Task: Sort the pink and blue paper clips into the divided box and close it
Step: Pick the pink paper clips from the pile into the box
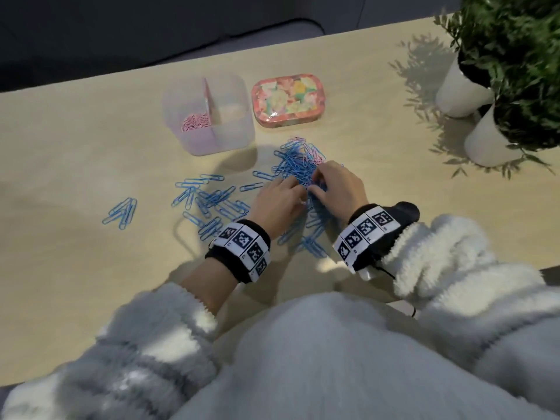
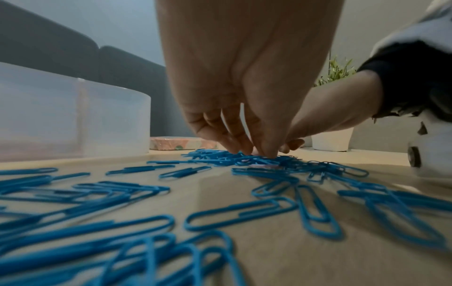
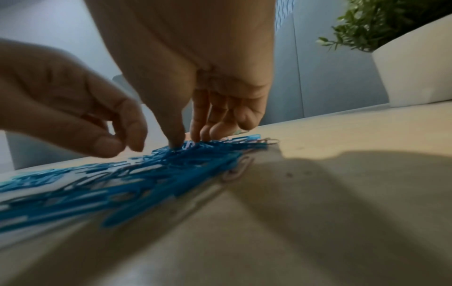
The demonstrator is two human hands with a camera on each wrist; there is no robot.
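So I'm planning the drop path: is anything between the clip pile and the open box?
Nothing visible does. The divided box stands open beyond and left of the pile, bare table between; its floral lid lies to the right, off the path.

Pretty dim overall; the plants (image 1: 515, 65) throw sharp leafy shadows leftward on the table (image 1: 75, 147), and the right wrist view is smeary.

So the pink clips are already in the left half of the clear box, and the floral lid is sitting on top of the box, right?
Not quite. The pink clips do lie in the left half of the clear box, but the floral lid is not on top of it: it lies on the table to the right of the box, which stands open. The head view shows this.
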